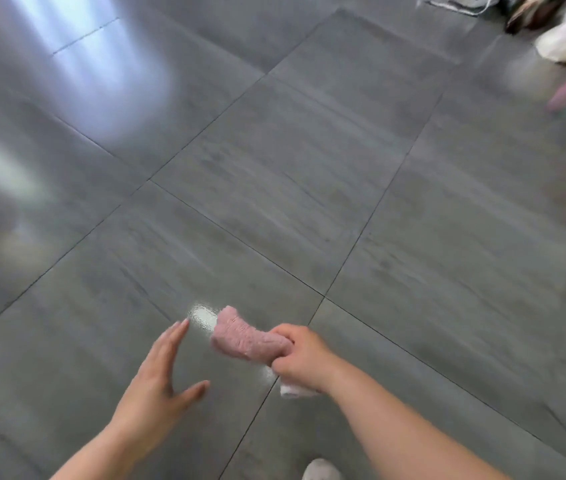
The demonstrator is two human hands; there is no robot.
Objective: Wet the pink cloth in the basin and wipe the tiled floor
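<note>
One pink cloth gripped by right hand

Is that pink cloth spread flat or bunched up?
Bunched up: the pink textured cloth pokes out as a wad from the right hand gripping it.

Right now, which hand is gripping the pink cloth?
The right hand: its fingers curl round the pink cloth. The left hand is beside it with fingers straight, holding nothing.
</note>
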